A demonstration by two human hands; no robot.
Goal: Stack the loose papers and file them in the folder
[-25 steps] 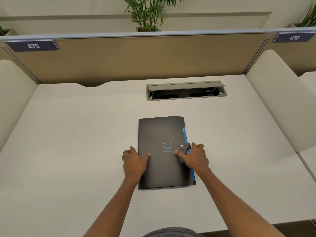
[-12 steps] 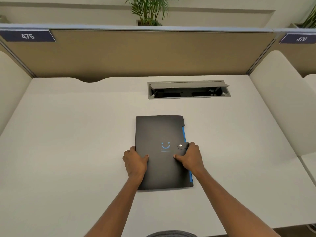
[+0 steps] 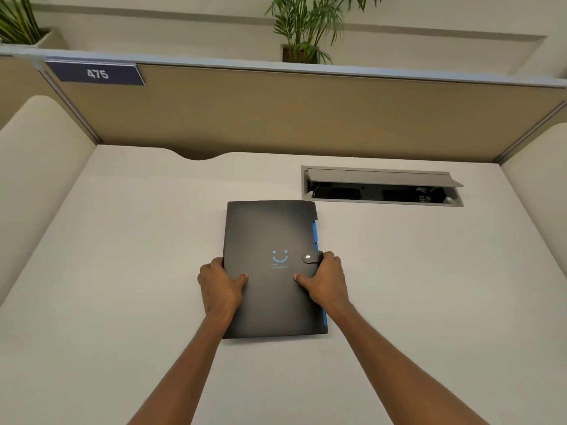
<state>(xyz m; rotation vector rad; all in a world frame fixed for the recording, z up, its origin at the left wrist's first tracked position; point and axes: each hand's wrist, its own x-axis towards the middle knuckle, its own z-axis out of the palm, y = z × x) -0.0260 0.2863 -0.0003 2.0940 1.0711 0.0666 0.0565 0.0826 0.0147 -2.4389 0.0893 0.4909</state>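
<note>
A black folder (image 3: 270, 231) with a blue smiley print and a snap strap (image 3: 312, 257) lies closed and flat on the white desk (image 3: 122, 271). A blue edge (image 3: 314, 231) shows along its right side. My left hand (image 3: 219, 285) grips the folder's left edge, thumb on the cover. My right hand (image 3: 325, 279) grips the right edge just below the strap, thumb on the cover too. No loose papers are in sight.
A grey cable hatch (image 3: 382, 185) with its lid tilted up sits in the desk behind the folder to the right. A tan partition (image 3: 291, 111) with a "475" label (image 3: 96, 74) closes the back; padded side walls flank the desk.
My hands went from lying flat on the cover to gripping the folder's two side edges. The head camera tilted up and turned left; the folder stayed where it was.
</note>
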